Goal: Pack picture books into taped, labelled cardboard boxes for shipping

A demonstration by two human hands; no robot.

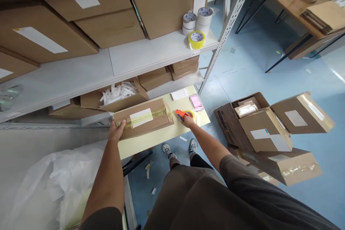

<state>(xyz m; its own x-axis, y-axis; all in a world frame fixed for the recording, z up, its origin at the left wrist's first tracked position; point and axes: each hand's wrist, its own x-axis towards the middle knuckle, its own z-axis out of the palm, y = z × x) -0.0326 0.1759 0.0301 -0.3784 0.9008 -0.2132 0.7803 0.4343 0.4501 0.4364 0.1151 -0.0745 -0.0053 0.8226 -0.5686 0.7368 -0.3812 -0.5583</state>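
A long cardboard box (151,126) lies on the pale yellow tabletop (142,143), with a white label (141,118) on its top and clear yellowish tape running along it. My left hand (117,129) grips the box at its left end, thumb on top; the fingers are partly hidden. In my right hand (188,121) is an orange tape dispenser (180,114) loaded with a roll of yellow tape. It sits just beyond the box's right end, and I cannot tell whether a strip of tape joins the two.
Behind the table, a grey shelf (151,55) carries large cartons (161,3) and several tape rolls (196,39). Below is an open box of white pieces (120,92). Open cartons (231,125) stand on the floor at right. Plastic sheeting (61,176) is at left.
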